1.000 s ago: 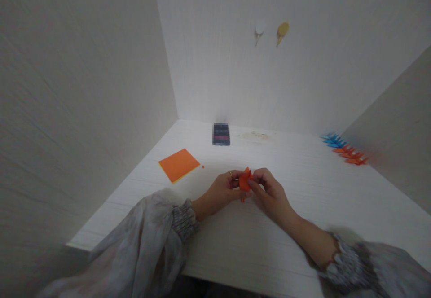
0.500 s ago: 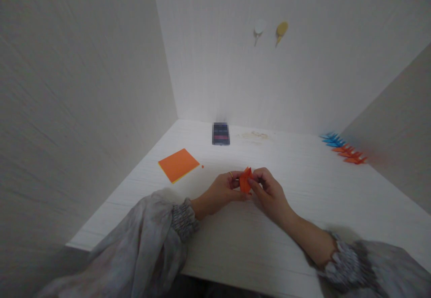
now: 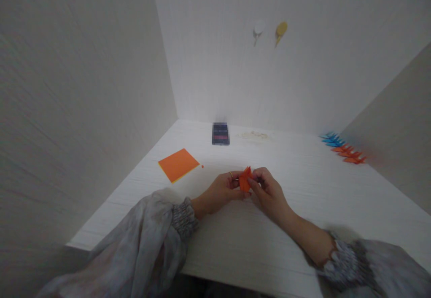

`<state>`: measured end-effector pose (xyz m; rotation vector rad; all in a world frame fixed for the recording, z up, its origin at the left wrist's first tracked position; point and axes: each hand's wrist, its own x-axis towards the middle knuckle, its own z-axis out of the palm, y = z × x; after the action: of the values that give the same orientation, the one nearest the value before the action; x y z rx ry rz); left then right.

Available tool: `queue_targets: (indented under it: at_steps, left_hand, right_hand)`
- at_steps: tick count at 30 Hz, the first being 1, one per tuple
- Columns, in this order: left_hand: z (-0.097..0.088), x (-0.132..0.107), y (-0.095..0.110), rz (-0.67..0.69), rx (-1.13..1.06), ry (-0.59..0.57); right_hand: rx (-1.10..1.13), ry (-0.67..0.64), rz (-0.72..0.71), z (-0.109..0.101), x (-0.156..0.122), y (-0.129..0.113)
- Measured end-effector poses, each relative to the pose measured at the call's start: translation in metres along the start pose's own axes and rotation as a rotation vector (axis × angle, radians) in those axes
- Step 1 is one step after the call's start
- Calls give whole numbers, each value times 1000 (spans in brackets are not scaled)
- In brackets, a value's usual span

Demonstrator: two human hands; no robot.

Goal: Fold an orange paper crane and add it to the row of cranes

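Note:
A small folded orange paper piece [image 3: 244, 179] is pinched between both my hands just above the white table [image 3: 303, 186]. My left hand [image 3: 220, 192], with a ring on one finger, grips its left side with curled fingers. My right hand [image 3: 267, 192] holds its right side between thumb and fingertips. Most of the paper is hidden by my fingers. Grey gathered sleeves cover both forearms.
A flat stack of orange paper squares [image 3: 178, 164] lies to the left, with a tiny orange scrap [image 3: 202, 166] beside it. A dark phone [image 3: 221, 133] stands near the back wall. Several blue folded paper pieces [image 3: 332, 139] and orange folded pieces [image 3: 348, 155] line the right. Walls enclose three sides.
The lower tip of the orange paper that hung below my fingers one second ago is no longer visible. My hands stay in nearly the same place.

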<state>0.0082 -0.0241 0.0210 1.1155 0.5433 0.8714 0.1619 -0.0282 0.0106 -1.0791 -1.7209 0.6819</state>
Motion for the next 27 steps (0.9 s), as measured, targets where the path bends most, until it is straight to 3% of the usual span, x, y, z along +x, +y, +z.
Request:
queue_targets:
  at_steps: [19,27]
  left_hand:
    - [3,-2,3,-35,-26,28]
    - [5,-4,6,-57,-113,-13]
  right_hand:
    - [-10,5,-2,-1,0,-3]
    - [-5,17,24,0,0,0]
